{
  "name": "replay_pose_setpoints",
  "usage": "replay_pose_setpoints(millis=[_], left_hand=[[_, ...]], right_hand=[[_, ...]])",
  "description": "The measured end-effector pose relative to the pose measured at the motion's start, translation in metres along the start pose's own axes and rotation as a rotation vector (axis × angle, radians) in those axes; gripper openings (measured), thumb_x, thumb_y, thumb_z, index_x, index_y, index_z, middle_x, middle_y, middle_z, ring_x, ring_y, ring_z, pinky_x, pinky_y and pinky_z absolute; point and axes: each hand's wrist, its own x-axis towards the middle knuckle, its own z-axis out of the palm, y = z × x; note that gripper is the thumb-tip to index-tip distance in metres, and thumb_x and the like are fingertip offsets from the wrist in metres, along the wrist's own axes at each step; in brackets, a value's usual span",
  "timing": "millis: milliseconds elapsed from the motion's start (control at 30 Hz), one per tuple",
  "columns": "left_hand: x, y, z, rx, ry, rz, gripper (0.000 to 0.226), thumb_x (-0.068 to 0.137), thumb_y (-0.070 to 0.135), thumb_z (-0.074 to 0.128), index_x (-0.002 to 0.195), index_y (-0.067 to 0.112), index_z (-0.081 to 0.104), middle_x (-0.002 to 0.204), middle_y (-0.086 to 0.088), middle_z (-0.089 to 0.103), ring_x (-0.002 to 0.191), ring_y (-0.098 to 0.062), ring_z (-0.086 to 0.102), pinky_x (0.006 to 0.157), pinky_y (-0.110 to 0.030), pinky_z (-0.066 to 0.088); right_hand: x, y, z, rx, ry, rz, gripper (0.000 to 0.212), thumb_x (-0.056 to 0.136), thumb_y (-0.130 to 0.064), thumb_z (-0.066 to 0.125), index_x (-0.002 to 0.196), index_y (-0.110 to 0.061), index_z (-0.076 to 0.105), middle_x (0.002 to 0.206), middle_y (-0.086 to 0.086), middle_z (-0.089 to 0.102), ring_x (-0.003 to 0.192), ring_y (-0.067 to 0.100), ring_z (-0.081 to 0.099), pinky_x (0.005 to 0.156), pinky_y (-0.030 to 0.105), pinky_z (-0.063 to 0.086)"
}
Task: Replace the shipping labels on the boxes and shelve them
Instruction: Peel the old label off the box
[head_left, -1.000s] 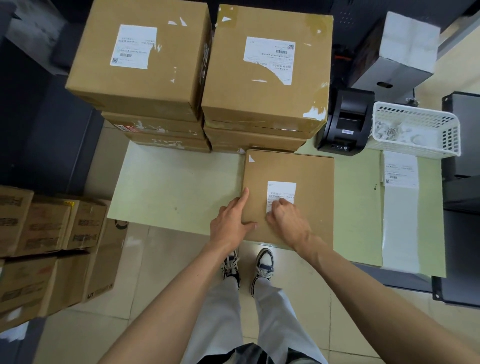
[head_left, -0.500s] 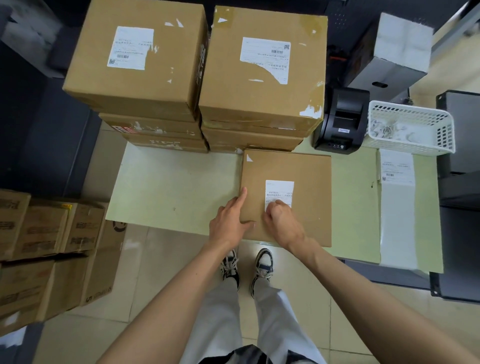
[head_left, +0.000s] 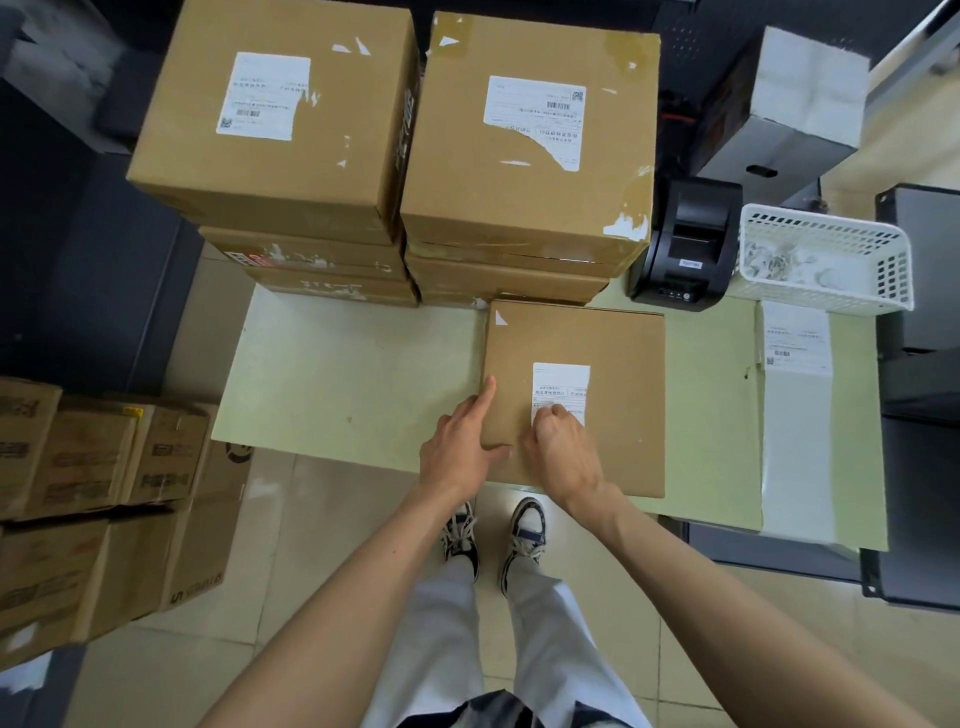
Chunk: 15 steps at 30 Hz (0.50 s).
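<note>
Both bare forearms extend forward and converge. Left hand (head_left: 460, 449): palm down, index finger straight and pointing ahead, thumb spread out toward the right hand. Right hand (head_left: 563, 452): knuckles up, fingers curled under, fingertips pressed down; no object visibly gripped

one printer (head_left: 684, 249), one basket (head_left: 826, 306), two hands

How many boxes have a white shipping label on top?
3: the rear left box, the rear right box, and the near box under both hands. Lower stacked boxes' tops are hidden.
</note>
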Motion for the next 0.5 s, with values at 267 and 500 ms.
replay_pose_setpoints(millis=[267,500], left_hand=[[-0.001,0.0,-0.001,0.0,-0.002,0.001,0.098,0.087,0.047,0.072,0.158,0.047,0.004,0.158,0.015,0.033,0.134,-0.024,0.043,0.09,-0.041,0.04],[0.0,-0.002,0.0,-0.011,0.002,0.003,0.098,0.088,0.048,0.072,0.158,0.048,0.003,0.158,0.016,0.033,0.135,-0.022,0.042,0.091,-0.04,0.041]], right_hand=[[0.003,0.007,-0.007,0.051,-0.006,0.002,0.014,0.091,-0.009,0.047,0.077,-0.008,0.045,0.093,0.019,0.056,0.083,0.038,0.056,0.064,0.032,0.027],[-0.003,0.012,-0.001,0.042,0.032,0.005,0.013,0.093,-0.011,0.049,0.089,0.0,0.055,0.094,0.015,0.056,0.083,0.035,0.055,0.064,0.033,0.029]])
